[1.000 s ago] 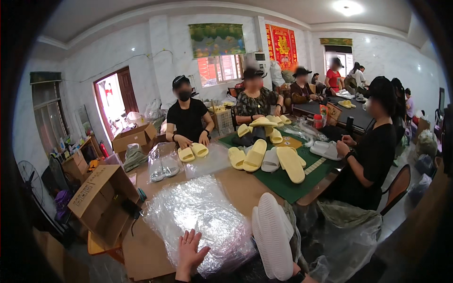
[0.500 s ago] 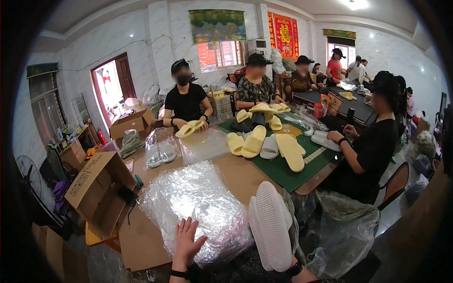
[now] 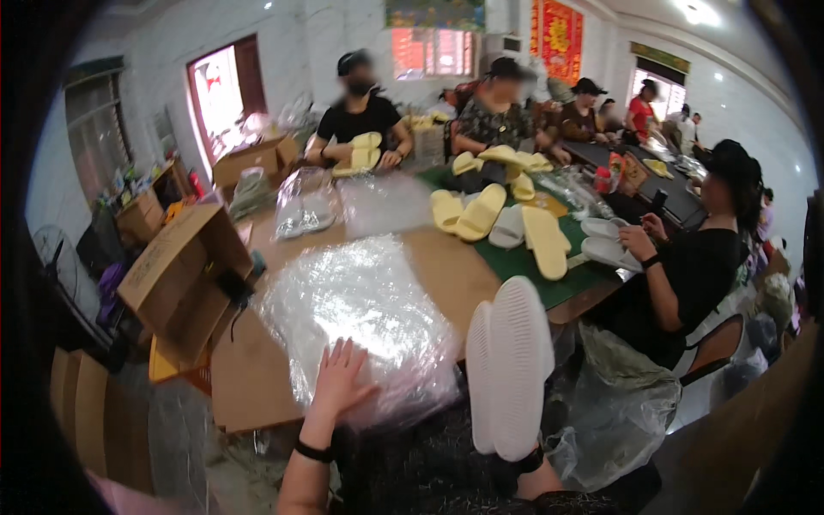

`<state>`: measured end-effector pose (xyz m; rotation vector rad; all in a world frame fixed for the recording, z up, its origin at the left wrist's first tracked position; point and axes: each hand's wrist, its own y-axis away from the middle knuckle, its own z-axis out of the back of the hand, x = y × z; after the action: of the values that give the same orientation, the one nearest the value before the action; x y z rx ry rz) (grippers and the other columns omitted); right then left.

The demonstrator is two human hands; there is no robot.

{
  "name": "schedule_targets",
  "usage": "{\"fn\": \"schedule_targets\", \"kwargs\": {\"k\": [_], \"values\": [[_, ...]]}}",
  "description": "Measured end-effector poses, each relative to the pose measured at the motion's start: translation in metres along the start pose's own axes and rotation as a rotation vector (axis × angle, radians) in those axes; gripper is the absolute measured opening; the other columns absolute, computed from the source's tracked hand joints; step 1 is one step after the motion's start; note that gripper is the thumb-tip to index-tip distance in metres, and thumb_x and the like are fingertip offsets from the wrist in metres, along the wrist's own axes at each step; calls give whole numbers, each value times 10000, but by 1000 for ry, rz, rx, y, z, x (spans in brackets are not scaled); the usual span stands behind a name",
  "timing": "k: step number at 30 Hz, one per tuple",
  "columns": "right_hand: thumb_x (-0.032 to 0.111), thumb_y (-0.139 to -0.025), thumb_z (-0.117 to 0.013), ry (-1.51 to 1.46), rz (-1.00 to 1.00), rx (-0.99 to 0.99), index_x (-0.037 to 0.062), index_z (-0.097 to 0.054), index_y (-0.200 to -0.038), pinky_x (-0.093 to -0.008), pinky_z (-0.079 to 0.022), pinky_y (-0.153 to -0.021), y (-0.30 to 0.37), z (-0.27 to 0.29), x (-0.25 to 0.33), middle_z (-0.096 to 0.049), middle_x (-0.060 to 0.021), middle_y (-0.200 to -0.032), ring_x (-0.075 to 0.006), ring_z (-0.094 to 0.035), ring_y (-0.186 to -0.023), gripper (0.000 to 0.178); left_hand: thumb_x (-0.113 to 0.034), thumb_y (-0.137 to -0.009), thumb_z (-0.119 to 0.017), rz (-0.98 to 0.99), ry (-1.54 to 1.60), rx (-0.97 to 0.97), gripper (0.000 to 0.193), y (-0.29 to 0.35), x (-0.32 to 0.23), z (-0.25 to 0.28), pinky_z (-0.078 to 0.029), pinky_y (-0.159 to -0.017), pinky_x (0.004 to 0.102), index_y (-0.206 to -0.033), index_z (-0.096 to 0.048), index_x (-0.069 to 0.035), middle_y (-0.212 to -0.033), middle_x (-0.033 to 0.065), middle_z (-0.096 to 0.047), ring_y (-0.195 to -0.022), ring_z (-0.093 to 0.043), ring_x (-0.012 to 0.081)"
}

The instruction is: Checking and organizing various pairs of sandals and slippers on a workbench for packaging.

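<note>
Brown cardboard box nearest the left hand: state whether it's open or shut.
Open: the brown cardboard box shows its inner walls through an uncovered mouth.

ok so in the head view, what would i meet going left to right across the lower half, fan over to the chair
Fan, open carton, left hand, white slippers, plastic sack, chair.

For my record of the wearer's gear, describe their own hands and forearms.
The left hand is ungloved, with a narrow black band around its wrist. A dark band shows at the right wrist; the right hand is hidden. No sleeve covers the visible forearms.
</note>
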<state>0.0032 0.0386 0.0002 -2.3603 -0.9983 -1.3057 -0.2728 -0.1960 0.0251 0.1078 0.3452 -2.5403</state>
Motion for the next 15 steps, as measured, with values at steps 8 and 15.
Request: {"fn": "schedule_targets", "kwargs": {"k": [8, 15], "values": [[69, -916, -644, 163, 235, -16, -31, -548, -1291, -338, -533, -864, 10, -12, 26, -645, -113, -1203, -186, -648, -1037, 400, -452, -853, -704, -87, 63, -43, 578, 3, -46, 15, -383, -1088, 507, -1342, -560, -179, -1441, 163, -504, -1343, -457, 390], [67, -910, -649, 348, 493, 27, -33, -560, -1278, -339, -533, -860, 16, -36, 45, -650, -116, -1194, -187, -650, -1033, 392, -356, -898, -663, 30, 275, -117, 368, -1, -44, 3, -446, -1031, 475, -1181, -651, -120, -1306, 163, -613, -1216, -558, 432]]}}
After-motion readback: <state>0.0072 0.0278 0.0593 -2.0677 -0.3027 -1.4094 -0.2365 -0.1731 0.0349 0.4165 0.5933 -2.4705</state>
